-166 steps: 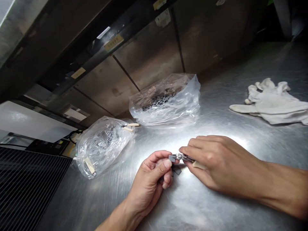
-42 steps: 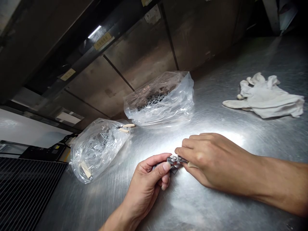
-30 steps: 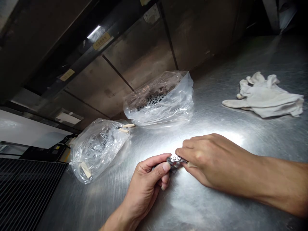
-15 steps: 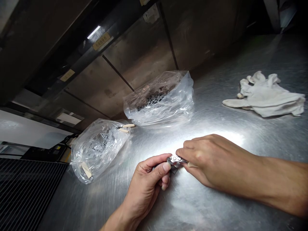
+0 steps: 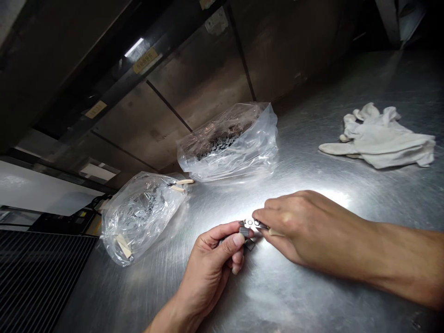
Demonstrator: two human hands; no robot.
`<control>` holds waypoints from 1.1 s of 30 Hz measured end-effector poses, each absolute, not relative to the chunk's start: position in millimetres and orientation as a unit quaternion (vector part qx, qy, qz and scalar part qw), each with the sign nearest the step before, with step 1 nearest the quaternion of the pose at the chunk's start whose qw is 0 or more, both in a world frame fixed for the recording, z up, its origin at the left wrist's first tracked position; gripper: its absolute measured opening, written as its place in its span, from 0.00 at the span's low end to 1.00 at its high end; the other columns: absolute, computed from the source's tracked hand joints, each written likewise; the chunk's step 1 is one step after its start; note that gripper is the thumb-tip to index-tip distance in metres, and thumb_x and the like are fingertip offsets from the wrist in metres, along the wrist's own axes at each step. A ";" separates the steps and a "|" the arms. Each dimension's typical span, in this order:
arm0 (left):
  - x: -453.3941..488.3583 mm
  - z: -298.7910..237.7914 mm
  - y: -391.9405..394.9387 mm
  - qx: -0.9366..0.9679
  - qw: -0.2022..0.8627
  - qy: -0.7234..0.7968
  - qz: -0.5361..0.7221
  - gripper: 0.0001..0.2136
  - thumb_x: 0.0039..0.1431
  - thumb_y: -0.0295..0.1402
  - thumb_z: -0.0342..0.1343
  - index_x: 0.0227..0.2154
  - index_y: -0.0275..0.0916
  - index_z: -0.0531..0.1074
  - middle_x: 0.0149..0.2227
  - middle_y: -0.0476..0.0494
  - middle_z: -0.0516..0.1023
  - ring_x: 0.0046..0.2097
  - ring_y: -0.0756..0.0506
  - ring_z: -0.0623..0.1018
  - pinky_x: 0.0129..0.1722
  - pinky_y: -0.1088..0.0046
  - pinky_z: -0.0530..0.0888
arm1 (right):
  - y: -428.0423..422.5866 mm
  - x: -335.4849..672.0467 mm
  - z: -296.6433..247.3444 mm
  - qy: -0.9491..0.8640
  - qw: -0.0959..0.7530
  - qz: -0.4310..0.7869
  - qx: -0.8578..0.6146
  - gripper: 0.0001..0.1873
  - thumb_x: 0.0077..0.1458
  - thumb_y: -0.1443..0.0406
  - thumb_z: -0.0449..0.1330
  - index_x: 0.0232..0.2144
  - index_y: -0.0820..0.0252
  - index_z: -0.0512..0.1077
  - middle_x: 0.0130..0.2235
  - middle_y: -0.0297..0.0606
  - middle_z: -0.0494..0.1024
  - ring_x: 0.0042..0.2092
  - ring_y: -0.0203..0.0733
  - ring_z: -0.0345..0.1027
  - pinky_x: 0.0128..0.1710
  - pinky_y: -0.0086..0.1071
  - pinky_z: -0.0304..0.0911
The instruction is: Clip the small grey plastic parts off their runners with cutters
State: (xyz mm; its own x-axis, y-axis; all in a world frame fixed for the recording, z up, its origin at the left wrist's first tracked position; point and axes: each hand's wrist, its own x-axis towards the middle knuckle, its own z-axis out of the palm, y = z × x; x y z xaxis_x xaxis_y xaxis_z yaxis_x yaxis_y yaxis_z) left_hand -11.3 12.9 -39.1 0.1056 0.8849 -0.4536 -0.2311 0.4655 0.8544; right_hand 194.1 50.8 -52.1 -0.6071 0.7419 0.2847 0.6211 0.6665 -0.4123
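Note:
Between the thumb and fingers of my left hand (image 5: 218,254) is a small dark grey block-like part (image 5: 244,231), its other end hidden by the fingers. My right hand (image 5: 301,229) is closed round the pale handles of small metal pliers (image 5: 255,223). The jaws of the pliers point left and lie right against the grey part; whether they grip it I cannot tell. Below the jaws, a thin dark square-cornered piece (image 5: 250,245) shows beside my left fingertips.
Two clear plastic bags stand on the metal table (image 5: 305,296): one bag (image 5: 243,159) holds many dark small parts, the other bag (image 5: 142,231) holds fewer. Another pair of pale-handled pliers (image 5: 180,185) lies at the left bag. White gloves (image 5: 381,136) lie at the right.
The pliers and my right hand have shifted slightly up and left, uncovering more of the grey part. My left hand keeps its hold almost in place.

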 end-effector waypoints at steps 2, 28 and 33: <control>-11.2 -39.0 13.3 0.312 0.676 0.523 0.415 0.11 0.49 0.32 0.74 0.36 0.36 0.85 0.32 0.41 0.82 0.23 0.57 0.67 0.23 0.81 0.62 | 55.1 196.8 -51.3 -0.873 0.244 0.121 -0.405 0.08 0.61 0.67 0.56 0.29 0.58 0.72 0.28 0.35 0.74 0.27 0.40 0.65 0.29 0.37 0.46; -20.1 -42.9 22.5 0.169 0.759 0.405 0.482 0.06 0.61 0.26 0.55 0.36 0.31 0.77 0.29 0.43 0.76 0.20 0.54 0.65 0.18 0.80 0.62 | 41.3 187.0 -52.8 -0.866 0.200 0.283 -0.362 0.05 0.56 0.69 0.61 0.37 0.58 0.71 0.34 0.32 0.74 0.34 0.39 0.64 0.36 0.34 0.55; -21.6 -42.6 22.9 0.164 0.777 0.388 0.469 0.05 0.57 0.28 0.53 0.31 0.33 0.73 0.29 0.41 0.76 0.20 0.53 0.65 0.18 0.80 0.60 | 40.4 180.3 -57.8 -0.880 0.200 0.249 -0.352 0.01 0.60 0.68 0.59 0.35 0.59 0.69 0.33 0.34 0.74 0.35 0.40 0.65 0.37 0.35 0.56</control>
